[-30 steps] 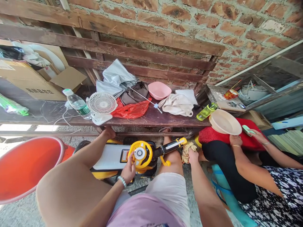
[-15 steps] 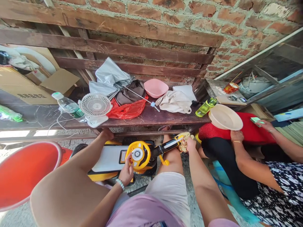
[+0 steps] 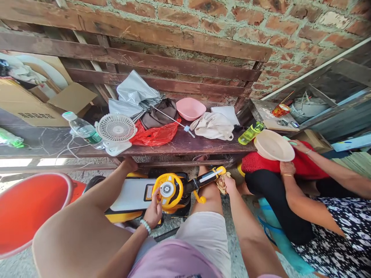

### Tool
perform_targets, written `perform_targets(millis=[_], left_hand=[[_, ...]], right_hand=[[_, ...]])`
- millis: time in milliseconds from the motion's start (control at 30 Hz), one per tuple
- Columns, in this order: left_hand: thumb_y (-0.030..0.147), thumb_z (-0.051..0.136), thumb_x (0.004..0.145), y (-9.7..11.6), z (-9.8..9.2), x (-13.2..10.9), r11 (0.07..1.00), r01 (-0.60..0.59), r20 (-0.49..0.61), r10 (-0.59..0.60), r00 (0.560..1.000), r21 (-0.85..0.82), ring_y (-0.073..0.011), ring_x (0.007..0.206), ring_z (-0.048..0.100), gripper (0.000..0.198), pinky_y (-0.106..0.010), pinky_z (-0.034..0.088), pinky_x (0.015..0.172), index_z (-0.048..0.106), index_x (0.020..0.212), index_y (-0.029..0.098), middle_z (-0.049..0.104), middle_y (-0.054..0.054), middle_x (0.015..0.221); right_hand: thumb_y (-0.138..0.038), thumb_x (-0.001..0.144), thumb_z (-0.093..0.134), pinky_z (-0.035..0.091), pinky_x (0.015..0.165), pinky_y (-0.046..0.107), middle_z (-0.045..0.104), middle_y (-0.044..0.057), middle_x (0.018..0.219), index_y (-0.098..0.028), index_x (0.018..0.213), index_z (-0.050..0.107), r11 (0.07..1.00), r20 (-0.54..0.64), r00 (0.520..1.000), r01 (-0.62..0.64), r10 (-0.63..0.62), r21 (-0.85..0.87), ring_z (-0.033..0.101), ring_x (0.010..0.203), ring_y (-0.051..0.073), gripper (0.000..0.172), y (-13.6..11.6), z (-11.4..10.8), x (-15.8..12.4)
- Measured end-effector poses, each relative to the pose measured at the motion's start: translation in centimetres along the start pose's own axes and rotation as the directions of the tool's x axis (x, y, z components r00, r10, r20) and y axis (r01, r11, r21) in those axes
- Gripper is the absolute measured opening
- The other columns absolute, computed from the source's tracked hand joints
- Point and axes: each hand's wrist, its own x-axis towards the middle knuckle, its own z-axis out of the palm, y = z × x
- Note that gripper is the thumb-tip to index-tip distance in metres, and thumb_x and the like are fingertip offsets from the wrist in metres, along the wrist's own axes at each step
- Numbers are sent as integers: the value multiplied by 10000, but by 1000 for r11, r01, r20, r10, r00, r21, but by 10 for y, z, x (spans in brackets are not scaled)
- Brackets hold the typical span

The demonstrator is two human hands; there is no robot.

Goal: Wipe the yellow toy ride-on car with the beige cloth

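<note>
A yellow and white ride-on toy car (image 3: 130, 197) stands on the ground between my knees. My left hand (image 3: 153, 212) is closed on the rim of its yellow steering wheel (image 3: 169, 190). My right hand (image 3: 229, 185) grips a crumpled yellowish rag (image 3: 222, 182) and presses it against the end of the car's black and yellow handle bar (image 3: 206, 178). My bare legs frame the car on both sides.
A dark wooden bench (image 3: 185, 144) ahead carries a white fan (image 3: 116, 129), water bottle (image 3: 82, 129), red bag (image 3: 156, 135), pink bowl (image 3: 189, 109) and cloth bag (image 3: 213, 126). An orange tub (image 3: 31, 208) sits left. A person at right holds a beige plate (image 3: 272, 146).
My right hand with the rag rose from beside my knee to the handle bar's end. The view shifted slightly. The person at right moved a hand behind the plate.
</note>
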Motion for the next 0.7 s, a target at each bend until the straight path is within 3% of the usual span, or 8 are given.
perform_targets(millis=[133, 267, 400, 467, 533, 600, 700], left_hand=[[362, 462, 942, -7, 3, 1, 1000, -23, 9, 23, 1000, -10, -286, 1197, 702, 725, -483, 539, 1054, 326, 1607, 109, 652, -221, 1401], [348, 450, 946, -11, 5, 2, 999, -42, 8, 42, 999, 12, -297, 1319, 638, 704, -481, 510, 1100, 336, 1591, 90, 579, -240, 1498], [343, 436, 955, -9, 4, 1, 999, -28, 16, 27, 1000, 43, -297, 1208, 697, 698, -488, 538, 1050, 332, 1596, 90, 607, -245, 1460], [349, 437, 960, -8, 3, 0, 998, -26, 20, 25, 999, 55, -291, 1129, 726, 702, -477, 559, 1004, 325, 1602, 86, 629, -244, 1428], [351, 430, 965, -7, 3, 0, 997, -36, 17, 35, 999, 63, -282, 1084, 736, 697, -463, 570, 972, 326, 1601, 86, 643, -240, 1404], [342, 413, 967, -7, 3, 0, 997, -41, 18, 40, 999, 71, -263, 1014, 746, 688, -447, 579, 936, 320, 1602, 93, 678, -221, 1343], [324, 389, 971, -8, 2, 1, 995, -42, 35, 39, 999, 86, -239, 897, 746, 688, -426, 587, 884, 296, 1612, 94, 735, -175, 1169]], right_hand=[[-463, 693, 798, 552, 530, 265, 697, 41, 661, -183, 779, 665, 999, 25, 1000, -1, 0, 49, 698, 628, 202, 322, -6, -7, -12], [-474, 686, 791, 555, 624, 251, 720, 35, 736, -194, 788, 661, 990, 42, 990, 138, -138, 11, 702, 720, 189, 325, -9, -10, -19], [-498, 765, 697, 562, 745, 294, 727, 55, 832, -193, 860, 659, 924, 20, 943, 330, -333, -193, 690, 832, 221, 321, -30, -14, -11], [-458, 821, 636, 552, 839, 318, 727, 85, 953, -189, 925, 661, 791, 70, 881, 452, -467, -412, 681, 935, 242, 290, -52, -12, -6], [-408, 873, 592, 533, 909, 328, 703, 119, 1122, -181, 1033, 666, 596, 168, 836, 499, -522, -629, 674, 1029, 250, 288, -75, -3, -4], [-375, 923, 565, 531, 917, 333, 654, 155, 1274, -170, 1171, 662, 408, 269, 854, 461, -446, -788, 690, 1058, 251, 336, -93, 15, -8], [-327, 948, 582, 541, 932, 365, 626, 210, 1377, -155, 1303, 673, 106, 391, 902, 413, -184, -904, 715, 1123, 291, 404, -101, 50, -23]])
